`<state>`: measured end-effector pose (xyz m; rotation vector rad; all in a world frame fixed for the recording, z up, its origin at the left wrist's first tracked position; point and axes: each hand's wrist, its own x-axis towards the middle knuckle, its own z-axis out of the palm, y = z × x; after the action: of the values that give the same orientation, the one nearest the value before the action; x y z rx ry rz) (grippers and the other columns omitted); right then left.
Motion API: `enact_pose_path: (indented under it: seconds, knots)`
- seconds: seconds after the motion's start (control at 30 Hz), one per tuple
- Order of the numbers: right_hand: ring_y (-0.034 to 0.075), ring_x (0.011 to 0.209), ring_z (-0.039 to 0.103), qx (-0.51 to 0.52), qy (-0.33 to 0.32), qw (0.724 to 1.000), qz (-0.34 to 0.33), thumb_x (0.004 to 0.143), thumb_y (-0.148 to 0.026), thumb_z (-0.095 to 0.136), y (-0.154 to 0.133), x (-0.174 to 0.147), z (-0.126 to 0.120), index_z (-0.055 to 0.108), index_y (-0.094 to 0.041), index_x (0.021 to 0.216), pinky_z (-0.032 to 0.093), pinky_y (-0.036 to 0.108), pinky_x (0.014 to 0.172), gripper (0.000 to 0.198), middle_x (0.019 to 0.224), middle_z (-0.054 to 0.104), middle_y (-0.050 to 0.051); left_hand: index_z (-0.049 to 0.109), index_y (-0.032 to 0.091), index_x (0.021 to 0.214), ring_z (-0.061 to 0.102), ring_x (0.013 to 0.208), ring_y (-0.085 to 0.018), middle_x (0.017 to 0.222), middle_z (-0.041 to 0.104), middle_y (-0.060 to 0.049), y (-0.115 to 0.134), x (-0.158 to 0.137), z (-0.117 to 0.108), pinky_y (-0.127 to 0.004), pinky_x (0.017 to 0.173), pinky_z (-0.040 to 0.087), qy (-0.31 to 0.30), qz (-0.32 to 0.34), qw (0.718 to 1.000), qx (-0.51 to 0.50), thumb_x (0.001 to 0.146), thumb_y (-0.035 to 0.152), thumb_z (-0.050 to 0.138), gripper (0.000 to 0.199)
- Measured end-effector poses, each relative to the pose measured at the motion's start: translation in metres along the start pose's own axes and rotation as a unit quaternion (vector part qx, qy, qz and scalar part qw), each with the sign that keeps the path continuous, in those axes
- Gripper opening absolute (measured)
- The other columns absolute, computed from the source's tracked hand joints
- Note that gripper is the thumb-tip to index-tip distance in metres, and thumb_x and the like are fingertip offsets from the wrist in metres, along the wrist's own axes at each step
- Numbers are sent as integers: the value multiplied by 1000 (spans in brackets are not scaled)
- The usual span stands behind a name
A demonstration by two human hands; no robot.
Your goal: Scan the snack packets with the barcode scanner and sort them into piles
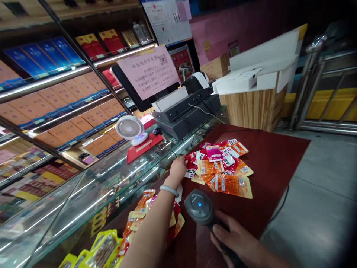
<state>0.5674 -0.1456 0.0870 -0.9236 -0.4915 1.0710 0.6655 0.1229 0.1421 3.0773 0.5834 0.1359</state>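
Note:
My right hand (pixel 237 236) is wrapped round the handle of a dark barcode scanner (pixel 198 206), whose head shows a small blue light. My left hand (pixel 178 170), a pale bangle on its wrist, reaches forward to the left edge of a pile of snack packets (pixel 210 167). Its fingers are curled at a red snack packet (pixel 191 159) there and appear to pinch it. The pile mixes red, orange, pink and white packets. Under and beside my left forearm lies a second heap of orange and red packets (pixel 136 216), partly hidden by the arm.
Yellow snack bags (pixel 102 249) lie at the lower left. A glass display counter (pixel 83 193) runs along the left, with a small white fan (pixel 130 128), a monitor (pixel 117 80) and a dark cash drawer (pixel 189 115). The dark red tabletop (pixel 279 149) ends at the right above grey floor.

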Motion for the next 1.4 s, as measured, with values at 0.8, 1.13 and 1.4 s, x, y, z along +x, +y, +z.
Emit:
enact_pose_path:
  seconds: [0.8, 1.13, 1.4]
  knots:
    - [3, 29, 40, 32, 49, 997, -59, 85, -69, 59, -7, -3, -1, 52, -22, 103, 35, 14, 30, 51, 59, 53, -10, 43, 18, 114, 69, 99, -26, 106, 71, -13, 3, -82, -19, -29, 77, 45, 38, -113, 983, -141, 79, 38, 73, 50]
    - [4, 31, 45, -5, 3, 998, -57, 84, -64, 65, -1, 2, 8, 52, -21, 90, 36, 14, 31, 45, 60, 54, -9, 48, 20, 113, 69, 101, -24, 107, 71, -11, -9, -160, -14, -32, 82, 48, 135, -177, 938, -265, 84, 24, 67, 35]
    - [5, 34, 48, -1, 2, 997, -78, 88, -59, 63, -2, -5, 3, 59, -17, 107, 39, 15, 32, 46, 64, 55, -7, 49, 20, 116, 67, 105, -24, 113, 70, -11, -13, -165, -4, -33, 85, 49, 138, -164, 929, -300, 83, 22, 66, 37]
